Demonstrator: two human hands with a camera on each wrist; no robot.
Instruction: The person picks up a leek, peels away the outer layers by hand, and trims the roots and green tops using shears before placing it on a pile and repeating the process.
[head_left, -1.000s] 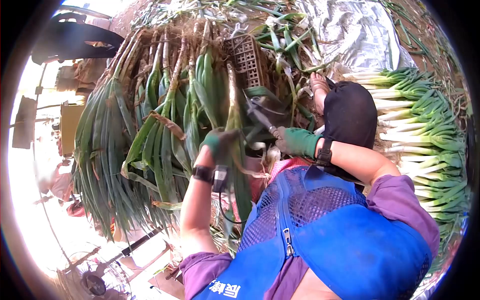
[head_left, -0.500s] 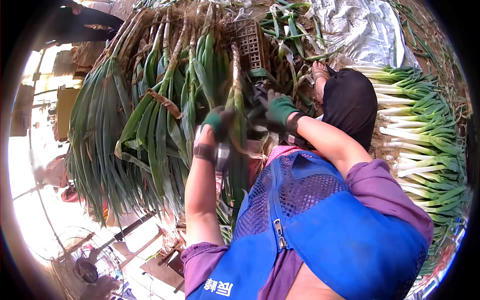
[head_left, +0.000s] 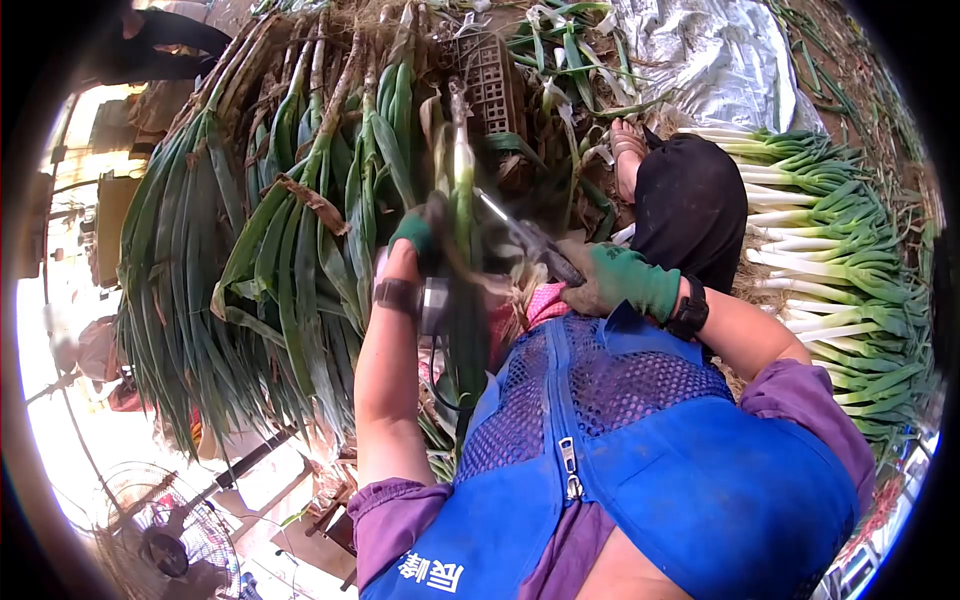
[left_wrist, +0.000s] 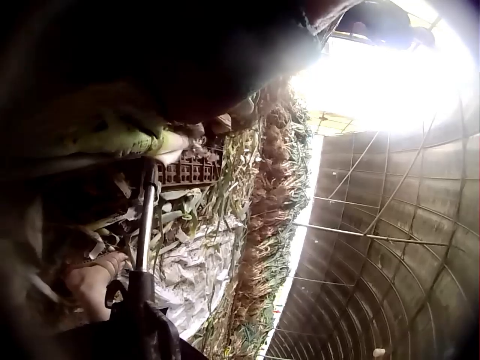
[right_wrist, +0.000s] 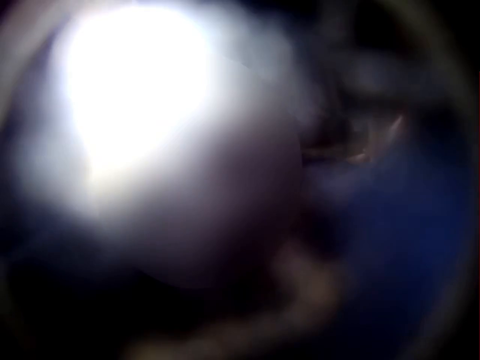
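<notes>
Wearing a green work glove, my left hand [head_left: 418, 228] grips a long green onion [head_left: 463, 165] by its leafy part, roots pointing away from my body. Its shaft shows pale green and white below the brown root end. My right hand [head_left: 615, 278], also gloved, holds a black air blow gun [head_left: 540, 250] by its handle in front of my vest. The metal nozzle [left_wrist: 146, 225] points at the onion's shaft [left_wrist: 112, 141] in the left wrist view. A loose strip of skin [head_left: 470, 270], blurred, hangs between the hands. The right wrist view is too blurred to show the hand.
A large heap of untrimmed green onions [head_left: 290, 200] lies on the left. Behind the held onion stands a brown plastic crate [head_left: 490, 85]. White-stemmed green onions [head_left: 830, 240] lie in a row at right, near a white plastic sheet [head_left: 710, 60]. A fan [head_left: 165, 550] stands at lower left.
My right hand has gone in to the onion with the blow gun, then back towards my body. The brown skin on the shaft has come away, baring paler stem. My left hand keeps its grip.
</notes>
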